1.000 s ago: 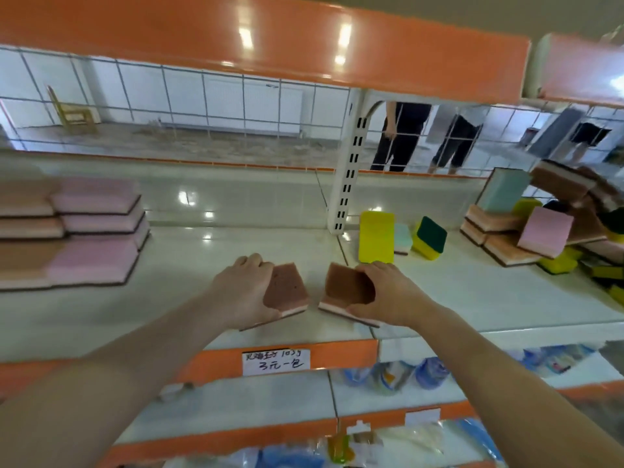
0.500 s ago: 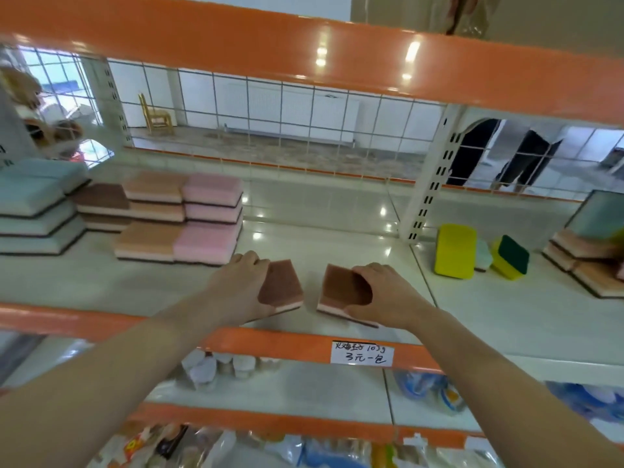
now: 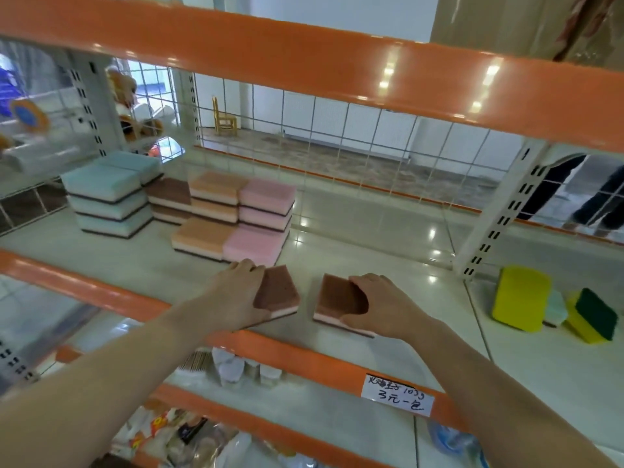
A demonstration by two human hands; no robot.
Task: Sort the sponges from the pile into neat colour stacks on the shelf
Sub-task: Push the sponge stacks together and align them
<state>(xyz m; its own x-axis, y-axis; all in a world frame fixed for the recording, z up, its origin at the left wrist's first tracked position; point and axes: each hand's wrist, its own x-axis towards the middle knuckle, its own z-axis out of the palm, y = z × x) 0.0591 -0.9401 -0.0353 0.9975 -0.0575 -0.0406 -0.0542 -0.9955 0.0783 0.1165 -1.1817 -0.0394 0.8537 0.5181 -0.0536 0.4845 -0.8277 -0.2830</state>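
Sponges first: we've got one brown-topped sponge in each hand, left hand (image 3: 236, 295) fingers curled round the left brown sponge (image 3: 278, 292), right hand (image 3: 378, 307) wrapped over the right brown sponge (image 3: 337, 298), both just above the shelf (image 3: 371, 231) front edge. Looks like we're mid-carry; next we'd need to swing left and land them squarely on the brown stack (image 3: 169, 201), two high. Around it: teal stack (image 3: 108, 197) three high, orange pile (image 3: 209, 211) three, pink pile (image 3: 263, 217) three, two yellow sponges (image 3: 520, 298) off right.

bright overhead glare on shelf (image 3: 371, 231); edges curved, slightly blurred.
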